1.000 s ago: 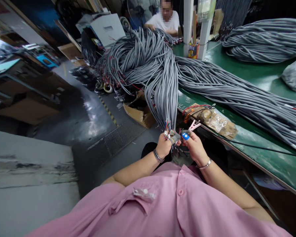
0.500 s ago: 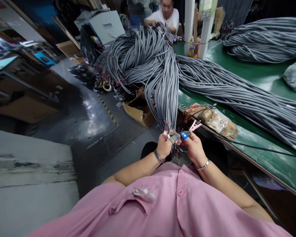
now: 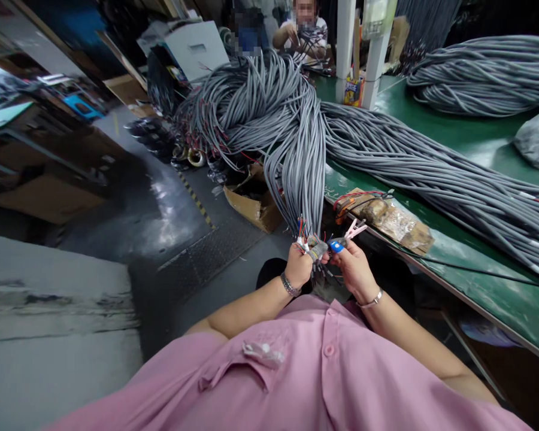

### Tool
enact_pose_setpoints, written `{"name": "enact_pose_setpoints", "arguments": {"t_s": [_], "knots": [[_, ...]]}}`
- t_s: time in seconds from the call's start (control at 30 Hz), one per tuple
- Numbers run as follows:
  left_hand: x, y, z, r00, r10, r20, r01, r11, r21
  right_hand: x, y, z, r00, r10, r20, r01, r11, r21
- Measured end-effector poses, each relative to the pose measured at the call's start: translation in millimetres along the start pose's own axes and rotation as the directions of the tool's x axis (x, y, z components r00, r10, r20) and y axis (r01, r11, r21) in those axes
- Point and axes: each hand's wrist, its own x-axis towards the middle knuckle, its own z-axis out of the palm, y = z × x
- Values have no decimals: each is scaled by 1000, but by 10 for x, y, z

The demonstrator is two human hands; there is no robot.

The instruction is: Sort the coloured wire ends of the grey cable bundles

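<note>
wire ends (image 3: pixel 301 230) held; hands little shifted, work prob. barely advanced.
l. hand (image 3: pixel 299 265) closed round ends, no gap seen; r. hand (image 3: pixel 356 270) at its 3 o'clock, closure & contents can't be told; pink clip (image 3: pixel 354 229) seen at r. hand's 12. grey cable bundle (image 3: pixel 303 173) hung at 12 of both; co-worker's wires (image 3: pixel 313 36) now raised.

Beside the green workbench (image 3: pixel 467 245), the left hand (image 3: pixel 299 264) holds stripped ends (image 3: pixel 301 230) of gray multicore cables (image 3: pixel 304 185); nearer the workbench is the right hand (image 3: pixel 354 266), thumb blue-wrapped; beyond the workbench, a co-worker (image 3: pixel 291 36)
</note>
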Motion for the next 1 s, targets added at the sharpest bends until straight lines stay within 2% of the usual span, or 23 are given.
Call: {"name": "enact_pose_setpoints", "arguments": {"t_s": [0.17,0.37,0.7,1.0], "knots": [[0,-27,-12,999,6,33,-8,998,56,31,-72,21,997,6,78,-8,1000,25],[2,-33,-8,1000,4,22,-5,999,44,32,-21,5,999,-43,16,44,999,-26],[-10,-4,17,1000,8,-6,-8,999,42,-1,-11,31,995,-53,-88,52,999,-14],[5,-32,-11,999,19,-39,-18,999,37,-50,12,-47,999,49,-12,-49,999,24]]}}
